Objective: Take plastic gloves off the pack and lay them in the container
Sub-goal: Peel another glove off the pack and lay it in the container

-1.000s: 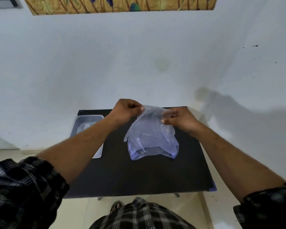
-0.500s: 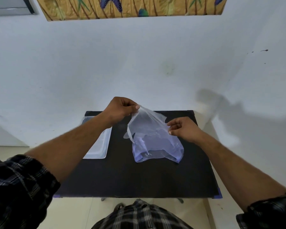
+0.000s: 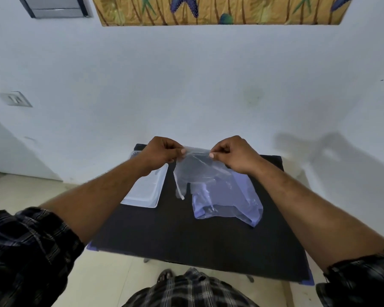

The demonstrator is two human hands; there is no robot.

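Observation:
A clear plastic glove (image 3: 192,171) hangs above the black table, stretched between both hands by its upper edge, its fingers dangling toward the tabletop. My left hand (image 3: 162,152) pinches the glove's left corner and my right hand (image 3: 233,154) pinches its right corner. Beneath and to the right lies the pack of gloves (image 3: 228,207), a bluish see-through bag resting on the table. A clear shallow container (image 3: 146,191) sits at the table's left edge, partly hidden by my left forearm.
The black table (image 3: 186,240) stands against a white wall. A picture hangs high on the wall and a switch plate is at the left. My foot shows on the pale floor beneath the table's near edge.
My right hand has risen from the pack and taken the glove's right corner. Both hands now hold the glove stretched higher above the table.

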